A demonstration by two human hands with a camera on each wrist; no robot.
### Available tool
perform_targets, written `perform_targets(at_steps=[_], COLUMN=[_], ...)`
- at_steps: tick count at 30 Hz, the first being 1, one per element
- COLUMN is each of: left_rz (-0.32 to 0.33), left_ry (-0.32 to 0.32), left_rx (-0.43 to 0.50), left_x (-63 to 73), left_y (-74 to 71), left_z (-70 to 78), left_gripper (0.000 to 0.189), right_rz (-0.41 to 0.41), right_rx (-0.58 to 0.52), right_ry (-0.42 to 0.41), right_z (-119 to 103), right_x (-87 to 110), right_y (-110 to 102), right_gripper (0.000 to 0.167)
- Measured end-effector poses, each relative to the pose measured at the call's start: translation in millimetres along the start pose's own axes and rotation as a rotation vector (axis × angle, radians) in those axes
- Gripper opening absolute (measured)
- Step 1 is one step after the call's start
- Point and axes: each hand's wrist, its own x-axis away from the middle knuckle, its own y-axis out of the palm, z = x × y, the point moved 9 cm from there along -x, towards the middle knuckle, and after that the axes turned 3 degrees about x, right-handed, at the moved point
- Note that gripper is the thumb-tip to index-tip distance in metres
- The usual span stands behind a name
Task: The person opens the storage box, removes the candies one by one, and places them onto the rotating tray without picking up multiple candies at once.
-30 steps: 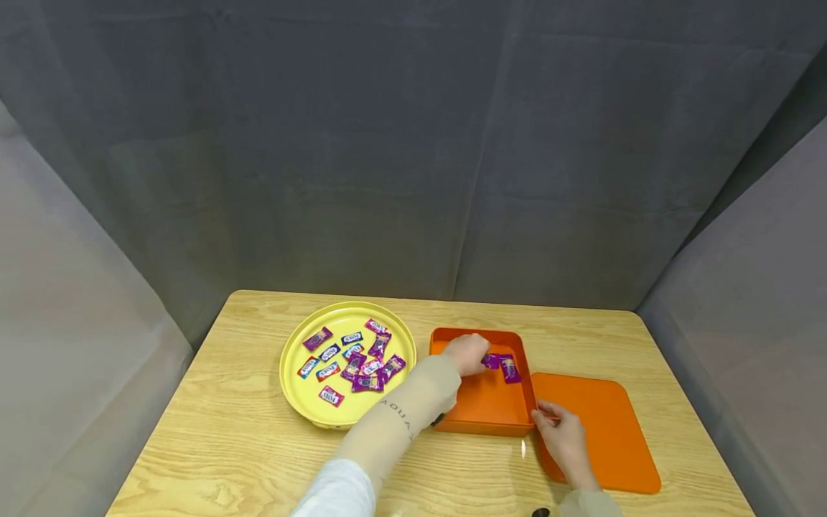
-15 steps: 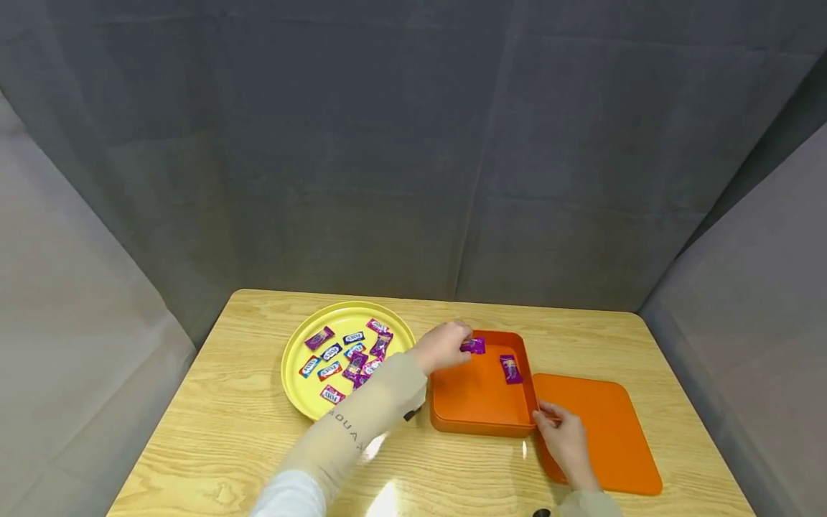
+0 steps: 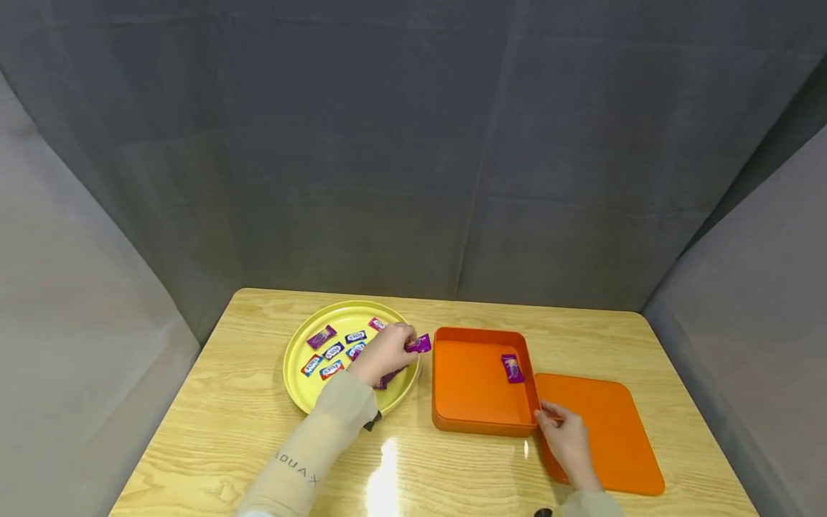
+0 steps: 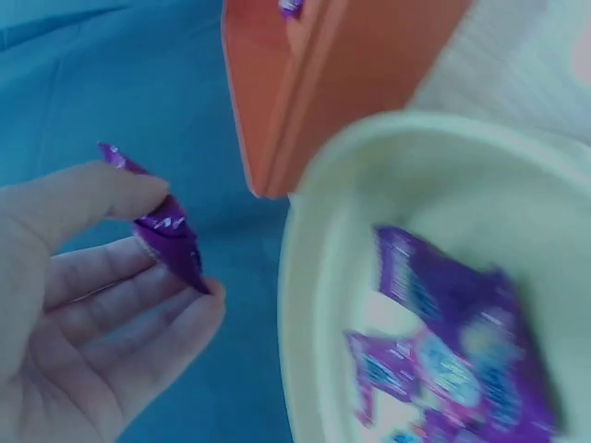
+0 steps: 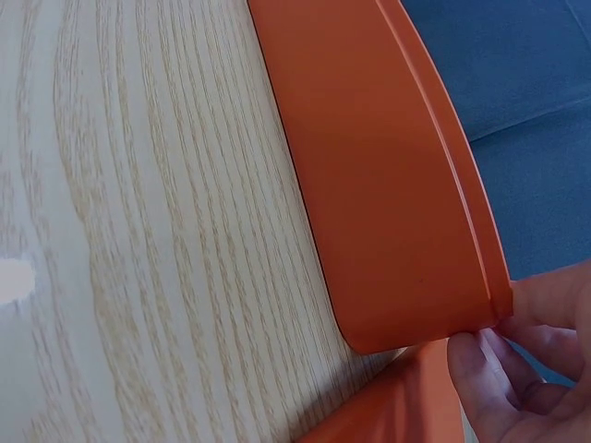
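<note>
My left hand [image 3: 384, 354] is over the right part of a round yellow tray [image 3: 292, 379]. It pinches a purple wrapped candy [image 3: 420, 344] between thumb and fingertips; the left wrist view shows this candy [image 4: 171, 235] beside the tray's rim. Several wrapped candies in purple, pink, red and blue lie on the tray, some hidden beneath the hand. Right of the tray stands an open orange box [image 3: 474, 402] with one purple candy [image 3: 512, 368] inside. My right hand [image 3: 568, 439] holds the box's near right corner, thumb and finger at the rim [image 5: 480, 249].
A flat orange lid [image 3: 604, 431] lies right of the box, partly under my right hand. The wooden table [image 3: 226, 445] ends in front of a dark grey cloth [image 3: 349, 179]. Light cloth walls [image 3: 762, 287] stand at both sides.
My left hand has come out of the orange box and moved left over the tray, carrying a purple candy. One purple candy stays in the box. My right hand keeps its place.
</note>
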Motion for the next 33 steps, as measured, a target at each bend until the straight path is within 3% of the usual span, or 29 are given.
perform_targets(at_steps=[6, 11, 20, 26, 33], left_rz=[-0.104, -0.169, -0.211, -0.184, -0.114], left_ry=[-0.151, -0.174, -0.248, -0.253, -0.226], left_rx=[0.085, 0.07, 0.069, 0.08, -0.04], left_x=[23.8, 35.5, 49.6, 52.8, 53.4], left_y=[13.6, 25.5, 41.2, 45.6, 44.7], left_z=[-34.2, -47.4, -64.0, -65.7, -61.6], left_gripper=[0.015, 0.024, 0.032, 0.034, 0.023], right_rz=[0.003, -0.001, 0.0, 0.0, -0.019], right_rx=[-0.006, -0.006, 0.006, 0.007, -0.004], right_ry=[-0.006, -0.008, -0.005, -0.004, 0.007], right_z=[-1, -1, -1, -1, -1], right_x=[0.3, 0.3, 1.0, 1.1, 1.5], right_y=[-1, -1, -1, 0, 0], right_gripper=[0.033, 0.033, 0.032, 0.032, 0.034])
